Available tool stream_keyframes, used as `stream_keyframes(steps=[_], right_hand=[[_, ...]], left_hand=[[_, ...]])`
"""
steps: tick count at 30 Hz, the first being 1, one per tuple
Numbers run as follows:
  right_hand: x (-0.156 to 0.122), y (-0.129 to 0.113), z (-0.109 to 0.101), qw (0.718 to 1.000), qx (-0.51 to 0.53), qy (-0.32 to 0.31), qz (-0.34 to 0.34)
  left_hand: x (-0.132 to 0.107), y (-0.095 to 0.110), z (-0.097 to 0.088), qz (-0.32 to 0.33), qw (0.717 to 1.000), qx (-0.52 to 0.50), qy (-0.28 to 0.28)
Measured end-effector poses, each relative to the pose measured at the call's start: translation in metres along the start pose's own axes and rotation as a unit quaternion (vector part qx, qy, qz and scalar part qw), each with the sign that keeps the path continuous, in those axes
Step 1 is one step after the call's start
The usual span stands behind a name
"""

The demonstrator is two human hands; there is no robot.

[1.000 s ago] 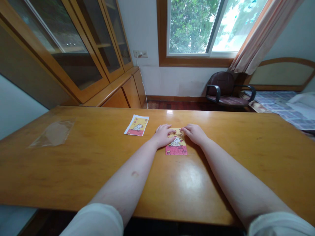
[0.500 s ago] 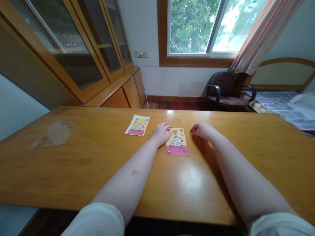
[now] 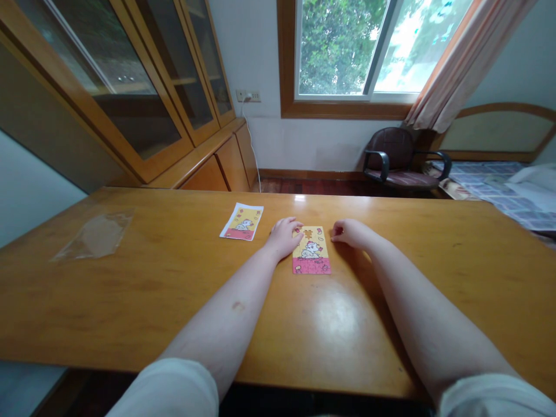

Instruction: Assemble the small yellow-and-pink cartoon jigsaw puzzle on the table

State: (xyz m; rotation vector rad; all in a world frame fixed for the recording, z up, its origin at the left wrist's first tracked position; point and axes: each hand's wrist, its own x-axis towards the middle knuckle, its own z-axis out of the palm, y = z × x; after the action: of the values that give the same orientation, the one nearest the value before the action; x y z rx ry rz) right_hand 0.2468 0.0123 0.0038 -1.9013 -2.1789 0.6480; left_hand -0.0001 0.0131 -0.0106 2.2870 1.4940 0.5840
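Note:
A small yellow and pink jigsaw puzzle (image 3: 311,252) with a cartoon animal lies flat on the wooden table (image 3: 174,289); a gap shows near its top edge. My left hand (image 3: 284,234) rests at the puzzle's upper left corner, fingers curled and touching its edge. Just right of the puzzle's top right corner sits my right hand (image 3: 351,231), its fingers pinched together, and what they hold is too small to make out. A printed picture card (image 3: 241,222) with the same image lies to the left of the puzzle.
A clear plastic bag (image 3: 95,234) lies at the table's left. Wooden cabinets with glass doors (image 3: 143,92) stand behind on the left. A dark armchair (image 3: 397,156) sits under the window, and a bed (image 3: 512,185) is at the right.
My right hand lifted off the puzzle's top, drew away to the right with pinched fingers, then came back slightly toward the corner. A gap now shows near the puzzle's top. My left hand stayed put.

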Motion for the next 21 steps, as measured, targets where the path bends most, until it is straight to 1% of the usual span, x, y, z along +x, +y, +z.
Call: stream_keyframes(steps=[2,4,7,9,11,13,15,18,19,21], right_hand=[[-0.001,-0.005,0.0,0.999,0.031,-0.003,-0.006],[-0.002,-0.012,0.002,0.996,0.085,-0.006,-0.017],[-0.003,-0.023,0.011,0.985,0.165,-0.014,-0.043],[-0.003,-0.029,0.018,0.981,0.183,-0.023,-0.06],[-0.004,-0.033,0.024,0.985,0.163,-0.01,-0.063],[-0.005,-0.034,0.028,0.99,0.122,0.019,-0.063],[-0.005,-0.032,0.028,0.991,0.09,0.057,-0.076],[-0.004,-0.024,0.025,0.986,0.077,0.104,-0.108],[-0.004,-0.021,0.024,0.984,0.076,0.111,-0.118],[-0.003,-0.016,0.023,0.982,0.077,0.103,-0.135]], left_hand=[[0.0,0.0,0.001,0.003,1.0,0.0,0.003],[0.001,-0.001,0.002,0.005,1.0,0.0,0.005],[0.002,-0.001,0.003,0.008,1.0,0.003,0.008],[0.002,-0.002,0.004,0.011,1.0,0.004,0.011],[0.002,-0.002,0.005,0.011,1.0,0.003,0.014],[0.002,-0.002,0.005,0.01,1.0,0.002,0.014],[0.002,-0.001,0.004,0.008,1.0,0.001,0.013],[0.002,0.0,0.003,0.005,1.0,0.001,0.008],[0.002,0.0,0.002,0.004,1.0,0.002,0.007],[0.002,0.0,0.002,0.005,1.0,0.006,0.005]])
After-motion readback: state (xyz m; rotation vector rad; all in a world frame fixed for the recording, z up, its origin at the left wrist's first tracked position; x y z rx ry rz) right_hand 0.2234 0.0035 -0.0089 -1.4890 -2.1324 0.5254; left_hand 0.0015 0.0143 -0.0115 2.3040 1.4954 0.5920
